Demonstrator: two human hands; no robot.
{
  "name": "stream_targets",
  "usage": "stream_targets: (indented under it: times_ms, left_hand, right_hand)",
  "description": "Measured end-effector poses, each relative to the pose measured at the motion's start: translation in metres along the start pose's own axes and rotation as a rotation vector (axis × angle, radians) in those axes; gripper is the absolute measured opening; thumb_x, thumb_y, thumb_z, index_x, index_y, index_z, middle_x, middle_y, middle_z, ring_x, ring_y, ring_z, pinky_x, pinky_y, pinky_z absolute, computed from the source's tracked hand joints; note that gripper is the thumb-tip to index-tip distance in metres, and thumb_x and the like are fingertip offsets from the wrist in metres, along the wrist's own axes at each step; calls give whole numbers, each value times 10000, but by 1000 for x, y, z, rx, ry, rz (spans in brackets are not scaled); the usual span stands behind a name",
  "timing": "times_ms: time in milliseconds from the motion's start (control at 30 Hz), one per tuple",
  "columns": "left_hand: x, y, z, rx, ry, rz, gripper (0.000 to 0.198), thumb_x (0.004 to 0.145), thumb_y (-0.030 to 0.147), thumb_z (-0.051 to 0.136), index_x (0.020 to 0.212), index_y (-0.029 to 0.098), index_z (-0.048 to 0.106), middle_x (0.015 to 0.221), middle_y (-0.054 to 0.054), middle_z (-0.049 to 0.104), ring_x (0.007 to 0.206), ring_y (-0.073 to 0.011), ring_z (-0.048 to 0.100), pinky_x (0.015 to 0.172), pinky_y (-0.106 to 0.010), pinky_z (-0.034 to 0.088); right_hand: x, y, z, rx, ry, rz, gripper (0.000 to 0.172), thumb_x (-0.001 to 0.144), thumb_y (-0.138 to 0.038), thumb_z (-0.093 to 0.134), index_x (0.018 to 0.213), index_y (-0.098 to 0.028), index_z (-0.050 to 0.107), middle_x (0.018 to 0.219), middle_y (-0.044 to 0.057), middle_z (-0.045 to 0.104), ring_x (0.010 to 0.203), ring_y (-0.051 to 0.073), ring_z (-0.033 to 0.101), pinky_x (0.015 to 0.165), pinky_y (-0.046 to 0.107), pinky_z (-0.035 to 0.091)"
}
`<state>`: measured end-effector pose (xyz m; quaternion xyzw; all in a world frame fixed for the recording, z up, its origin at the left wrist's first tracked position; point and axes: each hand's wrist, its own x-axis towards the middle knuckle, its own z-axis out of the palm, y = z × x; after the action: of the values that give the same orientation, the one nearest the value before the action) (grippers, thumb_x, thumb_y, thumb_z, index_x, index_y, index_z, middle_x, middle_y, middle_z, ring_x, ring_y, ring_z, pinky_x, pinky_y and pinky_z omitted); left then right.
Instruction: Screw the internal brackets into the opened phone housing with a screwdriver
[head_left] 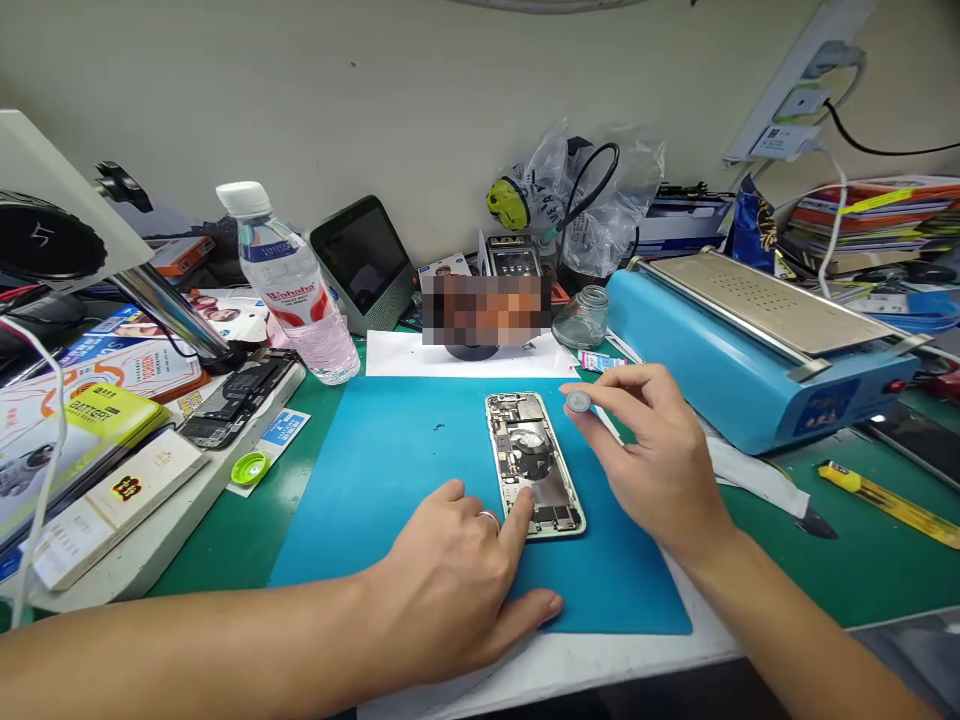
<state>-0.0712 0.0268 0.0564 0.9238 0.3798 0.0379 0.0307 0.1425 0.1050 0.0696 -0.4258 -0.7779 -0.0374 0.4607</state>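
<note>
An opened phone frame (534,462) with its inner parts showing lies on the blue mat (382,470). My left hand (469,570) rests at its lower left, index finger stretched onto the exposed inside and thumb apart on the mat. The other fingers are partly curled, and nothing is held. Between thumb and fingertips, my right hand (656,455) pinches a small round grey disc (578,401). It is held just above and right of the phone's top corner; what kind of disc it is, I cannot tell.
A blue machine with a metal plate (787,330) stands right, near a yellow utility knife (889,500). A water bottle (300,290), a glass jar (583,318) and a dark-screened device (364,260) stand behind the mat. Boxes and another opened phone (244,400) lie left.
</note>
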Motion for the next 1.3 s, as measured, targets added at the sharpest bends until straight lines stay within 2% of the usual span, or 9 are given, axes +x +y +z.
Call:
stream_targets:
  times_ms: [67,167,400,600,767,1000,1067,1200,1300]
  left_hand:
    - [0,-1,0,-1,9,4,765,1044,627,396,1472,-1,480,744,-101,726,673,-284,708,675,-443,525]
    - [0,-3,-1,-15,17,0,741,1048,608,399,1451,-8,481,747,-100,727,672,-288,714,684,-451,532]
    - [2,-5,-2,-11,21,-16,677,1049,561,416,1414,-5,476,696,-71,702,619,-292,708,646,-445,527]
    - [-1,-3,-2,7,61,-8,661,1061,542,376,1433,0,441,686,-66,694,615,-289,700,655,-446,527]
    - [-1,-4,-3,-21,12,-6,639,1069,521,380,1504,54,399,724,-59,703,645,-291,703,675,-452,524]
    - [1,-3,-6,-31,-50,-8,597,1079,520,372,1512,117,448,747,-57,701,713,-308,709,683,-463,509]
    - [1,-3,-6,-26,-51,-4,598,1082,520,365,1513,114,449,750,-58,701,719,-304,709,684,-456,505]
    - [2,-3,-6,-24,-66,-3,598,1084,510,364,1522,110,439,746,-52,695,715,-290,700,671,-437,493]
    - [2,-3,-7,-23,-68,-3,583,1083,504,370,1508,115,460,736,-49,686,707,-285,693,657,-427,485]
  right_hand:
    - [2,10,-6,-44,-61,-90,188,957,-190,658,1087,-279,760,905,52,645,860,225,645,785,402,551]
    - [-2,20,-9,-52,-33,-123,203,965,-178,636,1081,-294,756,863,41,688,804,222,652,746,397,549]
    - [-14,14,-6,6,-9,-112,160,955,-165,658,1049,-270,735,907,44,736,829,222,676,759,392,555]
    - [-15,18,-7,16,-36,3,135,972,-193,633,1028,-273,728,938,46,742,891,238,687,812,415,548]
    - [-16,21,-6,18,-67,39,136,977,-212,628,1031,-277,735,945,46,739,890,237,693,814,414,552]
    - [-16,20,-5,16,35,49,92,959,-233,662,1000,-259,741,959,60,703,941,242,688,863,420,559]
    - [-16,21,-5,54,52,85,60,956,-248,670,991,-249,720,971,58,718,966,245,695,887,421,562]
    - [-19,23,-4,218,57,260,96,1002,-315,614,1062,-259,665,1044,43,748,1013,223,715,917,401,576]
    - [-19,26,-2,340,118,306,139,1029,-372,567,1102,-268,625,958,22,722,930,196,719,894,391,581]
